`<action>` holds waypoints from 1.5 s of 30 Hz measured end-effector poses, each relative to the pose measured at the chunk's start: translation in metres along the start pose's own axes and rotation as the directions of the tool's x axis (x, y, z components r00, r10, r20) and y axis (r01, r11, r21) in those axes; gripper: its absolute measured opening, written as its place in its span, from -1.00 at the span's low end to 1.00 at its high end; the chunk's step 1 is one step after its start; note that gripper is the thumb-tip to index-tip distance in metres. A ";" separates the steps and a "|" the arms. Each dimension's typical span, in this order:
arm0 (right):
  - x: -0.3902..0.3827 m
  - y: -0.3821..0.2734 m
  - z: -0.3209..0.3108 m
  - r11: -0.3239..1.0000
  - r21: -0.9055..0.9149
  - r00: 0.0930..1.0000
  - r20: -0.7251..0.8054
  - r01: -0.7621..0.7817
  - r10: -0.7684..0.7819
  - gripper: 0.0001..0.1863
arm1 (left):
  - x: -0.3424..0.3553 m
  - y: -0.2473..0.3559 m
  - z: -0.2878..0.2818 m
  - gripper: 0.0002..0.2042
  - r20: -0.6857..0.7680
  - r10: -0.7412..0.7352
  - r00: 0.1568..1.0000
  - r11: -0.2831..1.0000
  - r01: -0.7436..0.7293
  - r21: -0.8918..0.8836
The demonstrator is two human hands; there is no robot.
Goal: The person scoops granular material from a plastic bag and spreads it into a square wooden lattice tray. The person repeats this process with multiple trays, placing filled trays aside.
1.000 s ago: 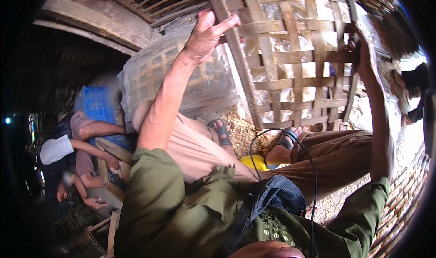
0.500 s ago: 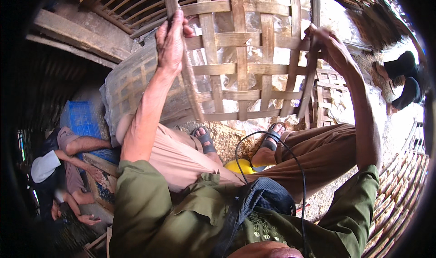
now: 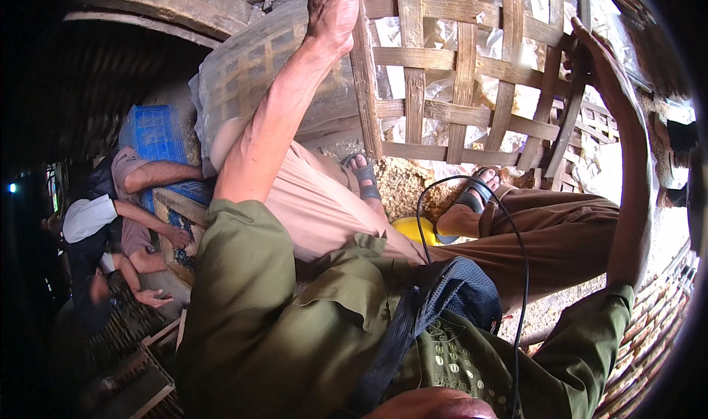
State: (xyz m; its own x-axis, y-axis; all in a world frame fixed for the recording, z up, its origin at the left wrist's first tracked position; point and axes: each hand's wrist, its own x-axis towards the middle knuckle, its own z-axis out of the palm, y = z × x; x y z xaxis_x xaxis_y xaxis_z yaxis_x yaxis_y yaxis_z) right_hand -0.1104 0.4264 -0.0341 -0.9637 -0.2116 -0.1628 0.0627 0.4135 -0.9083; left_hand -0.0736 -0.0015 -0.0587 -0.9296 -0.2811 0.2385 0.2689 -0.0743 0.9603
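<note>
A woven bamboo panel (image 3: 464,72) with darker side bars stands tilted in front of me, over clear plastic with pale contents. My left hand (image 3: 335,6) grips its left bar at the top of the picture, fingers wrapped round and partly cut off. My right hand (image 3: 590,54) holds the right bar, thumb and fingers around it. Below the panel are my sandalled feet (image 3: 363,176), pale shavings on the floor, and a yellow round object (image 3: 413,231).
A plastic-wrapped lattice bundle (image 3: 258,65) lies left of the panel, near a blue crate (image 3: 151,135). At the left a co-worker (image 3: 92,220) sits bent over a wooden box (image 3: 181,260). Slatted bamboo (image 3: 649,330) fills the lower right, and a black cable (image 3: 520,257) loops over my lap.
Since half a second ago the panel and both my hands sit higher and farther right in the picture, and the whole view has shifted. My hands still hold the bars.
</note>
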 end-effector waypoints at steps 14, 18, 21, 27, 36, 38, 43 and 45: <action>0.018 0.006 0.014 0.995 0.101 0.907 -0.420 0.027 0.018 -0.49 | -0.008 0.042 0.021 -0.74 0.091 -0.141 0.986 0.989 0.144 -0.027; 0.025 -0.005 -0.003 0.991 0.129 0.889 -0.457 0.027 0.036 -0.52 | -0.014 0.046 0.003 -0.77 0.409 -0.255 0.877 0.954 0.296 -0.040; 0.018 -0.010 -0.025 0.982 0.171 0.834 -0.551 0.080 0.028 -0.47 | -0.013 0.027 -0.005 -0.75 0.581 -0.164 0.797 0.982 0.190 0.017; 0.032 0.011 -0.057 0.982 0.170 0.824 -0.565 0.078 0.033 -0.31 | -0.029 0.027 0.000 -0.75 0.647 -0.251 0.720 0.964 0.246 0.100; 0.008 0.003 -0.068 0.992 0.120 0.779 -0.625 0.031 0.051 -0.47 | -0.046 0.049 0.022 -0.57 0.571 -0.647 0.505 0.745 0.262 0.613; 0.010 0.003 -0.056 0.984 0.173 0.814 -0.577 0.040 0.069 -0.48 | -0.040 0.023 0.008 -0.56 0.565 -0.580 0.587 0.729 0.064 0.682; 0.004 -0.016 -0.029 0.900 0.423 0.851 -0.506 0.107 0.137 -0.48 | -0.045 0.016 0.018 -0.64 0.516 -0.270 0.813 0.955 0.296 0.032; 0.007 -0.015 -0.023 0.890 0.440 0.820 -0.549 0.118 0.163 -0.58 | -0.049 0.029 0.030 -0.59 0.352 -0.247 0.903 0.969 0.241 0.063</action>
State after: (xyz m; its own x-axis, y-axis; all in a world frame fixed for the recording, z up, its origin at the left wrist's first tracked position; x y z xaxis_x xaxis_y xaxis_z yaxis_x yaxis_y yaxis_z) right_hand -0.1244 0.4390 -0.0132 -0.9224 0.3798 -0.0699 0.0566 -0.0460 -0.9973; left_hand -0.0275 0.0388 -0.0388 -0.9945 0.1010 0.0286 0.0206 -0.0793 0.9966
